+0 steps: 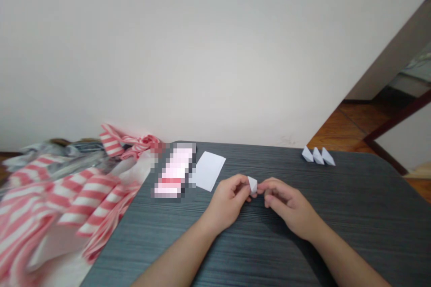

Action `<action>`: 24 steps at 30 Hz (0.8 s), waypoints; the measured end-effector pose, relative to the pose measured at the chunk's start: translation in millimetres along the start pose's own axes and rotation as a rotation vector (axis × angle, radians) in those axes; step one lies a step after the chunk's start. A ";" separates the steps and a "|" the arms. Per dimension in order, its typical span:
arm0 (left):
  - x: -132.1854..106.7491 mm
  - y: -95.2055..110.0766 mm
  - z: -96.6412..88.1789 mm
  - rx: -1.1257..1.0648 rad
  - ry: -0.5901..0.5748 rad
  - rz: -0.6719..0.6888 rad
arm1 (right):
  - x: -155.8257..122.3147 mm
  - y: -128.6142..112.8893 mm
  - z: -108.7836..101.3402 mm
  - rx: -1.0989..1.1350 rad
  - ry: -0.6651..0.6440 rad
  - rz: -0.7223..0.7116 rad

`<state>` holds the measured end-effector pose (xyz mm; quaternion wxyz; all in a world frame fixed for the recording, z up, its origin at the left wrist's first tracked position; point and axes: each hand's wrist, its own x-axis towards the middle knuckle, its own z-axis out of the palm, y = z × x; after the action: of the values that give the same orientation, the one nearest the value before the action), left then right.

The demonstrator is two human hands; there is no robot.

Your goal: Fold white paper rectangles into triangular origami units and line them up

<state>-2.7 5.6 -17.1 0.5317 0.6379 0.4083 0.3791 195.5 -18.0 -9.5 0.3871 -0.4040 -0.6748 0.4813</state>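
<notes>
A small white piece of folded paper [252, 184] is pinched between the thumb and fingers of my left hand [230, 199], just above the dark table. My right hand [286, 202] is close on its other side. Its index fingertip reaches the paper's right edge, while the thumb stays apart from that finger, and the other fingers are curled and partly hidden. To the left lies a small stack of white paper sheets [209, 171]. Three folded paper pieces [318, 156] with pointed tops sit in a row near the table's far right edge.
A blurred-out pinkish flat object [175, 170] lies on the dark wood-grain table [363, 215], left of the sheets. Red-and-white striped cloth [84, 193] is heaped beside the table's left edge. Behind stands a pale wall [208, 54]; wooden floor [336, 121] shows at right.
</notes>
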 end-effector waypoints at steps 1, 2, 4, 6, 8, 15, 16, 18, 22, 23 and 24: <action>0.1 -0.5 0.0 0.008 0.003 0.002 | 0.0 -0.6 -0.2 0.010 -0.011 0.006; 0.2 -0.9 -0.1 0.018 0.005 0.004 | 0.1 -1.1 -0.3 0.017 -0.024 0.014; 0.2 -1.0 0.0 0.040 0.006 0.011 | 0.3 -1.7 -0.6 0.031 -0.051 0.042; -0.2 0.1 0.1 0.071 0.002 0.020 | 0.5 -1.3 -0.7 0.058 -0.068 0.081; -0.6 1.9 0.2 0.098 -0.006 0.026 | 0.7 -0.2 -0.8 0.093 -0.073 0.106; -0.8 3.4 -0.1 0.123 -0.008 0.017 | 2.0 3.4 -0.5 0.085 -0.051 0.014; -0.6 3.2 -0.1 0.119 -0.003 0.014 | 2.0 4.0 -0.3 0.081 -0.049 0.008; -0.2 3.2 0.2 0.090 0.004 0.000 | 1.6 5.5 0.2 0.072 -0.041 -0.001; 0.3 3.8 1.2 0.027 0.016 -0.043 | 0.5 6.1 0.2 0.066 -0.048 0.008; 0.3 3.9 1.4 0.023 0.019 -0.051 | 0.3 5.3 0.0 0.064 -0.052 0.010; 0.3 4.0 1.4 0.022 0.017 -0.054 | 0.3 4.2 -0.2 0.060 -0.053 0.009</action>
<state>-0.8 4.9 -13.3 0.5311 0.6291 0.4342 0.3656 196.3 -16.8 -13.5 0.3789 -0.3822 -0.6683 0.5135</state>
